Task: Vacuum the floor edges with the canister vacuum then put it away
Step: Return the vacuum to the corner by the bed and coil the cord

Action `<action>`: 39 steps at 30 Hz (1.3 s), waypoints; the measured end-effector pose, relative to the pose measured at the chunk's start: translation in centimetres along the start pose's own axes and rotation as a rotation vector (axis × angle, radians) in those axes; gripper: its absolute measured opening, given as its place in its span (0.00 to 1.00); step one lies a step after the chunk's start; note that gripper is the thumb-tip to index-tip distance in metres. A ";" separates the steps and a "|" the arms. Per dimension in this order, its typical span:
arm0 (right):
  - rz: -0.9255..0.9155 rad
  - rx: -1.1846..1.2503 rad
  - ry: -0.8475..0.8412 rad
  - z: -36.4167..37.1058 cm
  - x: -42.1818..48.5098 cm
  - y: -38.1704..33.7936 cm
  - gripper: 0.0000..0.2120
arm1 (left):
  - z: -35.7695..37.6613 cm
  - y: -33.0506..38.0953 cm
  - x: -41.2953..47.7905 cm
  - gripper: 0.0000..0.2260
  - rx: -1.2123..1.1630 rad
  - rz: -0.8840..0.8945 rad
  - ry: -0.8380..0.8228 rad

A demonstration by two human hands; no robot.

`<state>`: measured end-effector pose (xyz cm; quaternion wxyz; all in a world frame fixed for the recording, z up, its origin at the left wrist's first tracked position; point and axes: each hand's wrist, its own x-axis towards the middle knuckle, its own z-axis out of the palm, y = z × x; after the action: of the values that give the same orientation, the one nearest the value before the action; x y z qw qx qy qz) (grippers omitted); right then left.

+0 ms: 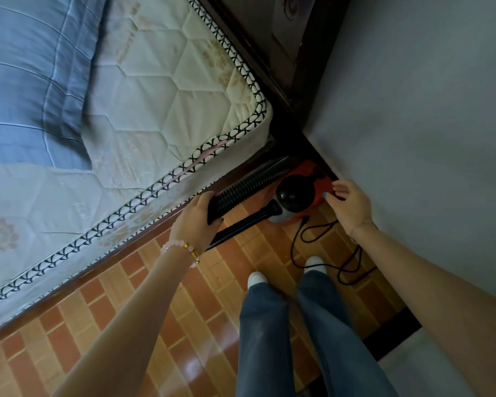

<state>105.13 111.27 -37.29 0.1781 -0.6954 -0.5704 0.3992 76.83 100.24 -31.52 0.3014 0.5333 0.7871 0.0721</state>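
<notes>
A red canister vacuum (298, 193) with a dark round dome sits on the floor in the corner between the bed and the wall. Its black ribbed hose (246, 187) loops from the canister toward me along the bed frame. My left hand (196, 217) is wrapped around the bend of the hose. My right hand (348, 203) rests on the canister's right edge next to the wall, fingers touching the red body. A black power cord (321, 247) lies in loops on the floor beside the canister.
The bed with a quilted mattress (161, 116) and a blue pillow (32, 81) fills the left. A grey wall (427, 138) with a dark skirting runs along the right. My feet in white socks (258, 277) stand on the brick-pattern floor (126, 325).
</notes>
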 end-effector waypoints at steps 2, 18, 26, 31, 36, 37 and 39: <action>0.016 0.011 0.006 -0.3 -0.4 0.6 0.17 | 0.3 0.6 -0.2 0.23 0.007 0.008 0.003; 0.316 0.044 0.064 -6.5 -5.1 10.6 0.21 | 3.3 6.6 0.9 0.21 0.262 0.181 0.079; 0.393 0.039 0.128 -8.6 -5.7 15.9 0.19 | 9.7 14.2 2.6 0.18 0.379 0.488 -0.010; 0.424 0.025 0.117 -8.6 -6.2 20.3 0.19 | 15.0 16.4 3.3 0.20 0.464 0.614 -0.117; 0.381 -0.112 0.019 -5.5 -5.3 25.2 0.20 | 22.3 14.6 5.0 0.18 0.517 0.704 -0.142; 0.361 -0.155 -0.009 -4.3 -5.0 26.3 0.21 | 24.0 13.9 5.3 0.17 0.524 0.713 -0.150; 0.327 -0.228 -0.079 -1.3 -4.4 28.7 0.22 | 27.4 12.0 5.8 0.17 0.575 0.730 -0.168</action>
<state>124.68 99.21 -55.14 0.0086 -0.7783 -0.4979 0.3825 100.04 104.65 -50.75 0.1591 0.8409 0.5091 -0.0912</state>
